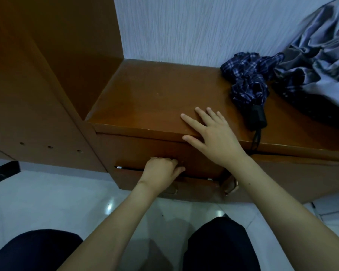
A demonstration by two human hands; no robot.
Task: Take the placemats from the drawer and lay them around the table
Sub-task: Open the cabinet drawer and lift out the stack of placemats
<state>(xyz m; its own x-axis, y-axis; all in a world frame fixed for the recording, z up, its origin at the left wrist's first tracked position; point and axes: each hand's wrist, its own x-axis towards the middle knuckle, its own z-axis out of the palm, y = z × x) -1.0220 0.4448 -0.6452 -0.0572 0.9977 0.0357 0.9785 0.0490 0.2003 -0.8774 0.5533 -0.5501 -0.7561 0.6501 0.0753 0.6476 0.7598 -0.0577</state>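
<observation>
Left grip (160, 170) curled on the drawer (164, 155) front's lower edge (contents hidden); right grip (213, 133) spread flat on the cabinet top (149, 94).

head camera looks steeply down, close over the cabinet top (155, 98).

hands: 2 – left hand (160, 170), right hand (213, 133) | drawer (155, 151): 1, under bench (155, 94) | umbrella (247, 85): 1, on bench | grey cloth (321, 55): 1, right of umbrella
</observation>
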